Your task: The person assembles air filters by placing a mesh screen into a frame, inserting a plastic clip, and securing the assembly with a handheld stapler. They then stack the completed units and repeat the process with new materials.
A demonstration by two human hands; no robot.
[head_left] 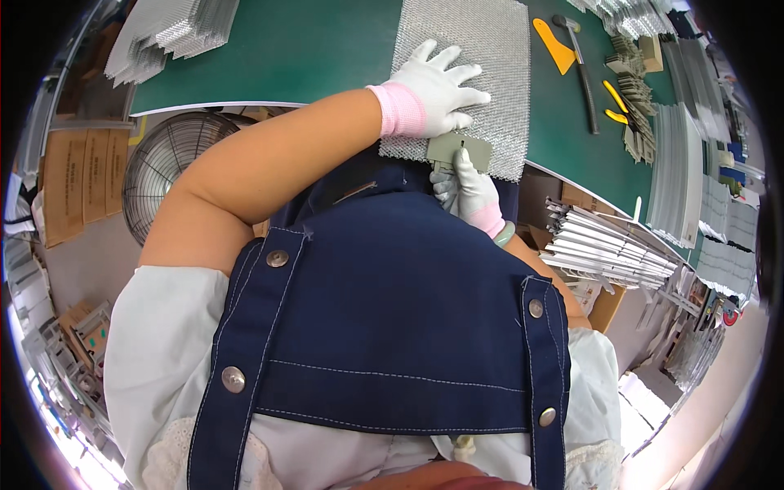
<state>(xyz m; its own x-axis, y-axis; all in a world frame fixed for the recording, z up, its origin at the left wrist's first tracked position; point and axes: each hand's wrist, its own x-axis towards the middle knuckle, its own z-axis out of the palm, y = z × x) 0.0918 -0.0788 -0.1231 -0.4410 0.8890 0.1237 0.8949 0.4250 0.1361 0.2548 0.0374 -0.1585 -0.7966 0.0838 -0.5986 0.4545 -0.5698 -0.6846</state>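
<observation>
A silvery metal mesh sheet [500, 90] lies on the green tabletop, its near end reaching over the table's front edge. My left hand [437, 91], in a white glove with a pink cuff, presses flat on the mesh with its fingers spread. Just nearer to me, my right hand [474, 192], gloved too, grips a grey-green flat plate [460, 150] at the mesh's near edge. The thumb rests on top of the plate, below a small dark slot; the other fingers are curled beneath, partly hidden.
Right of the mesh lie an orange scraper [555, 47], a hammer [586, 86], yellow-handled pliers [618, 102] and a pile of grey-green plates [635, 98]. More mesh sheets [175, 33] are stacked at the far left. A fan [175, 163] stands left, below the table; metal strips [608, 249] sit at right.
</observation>
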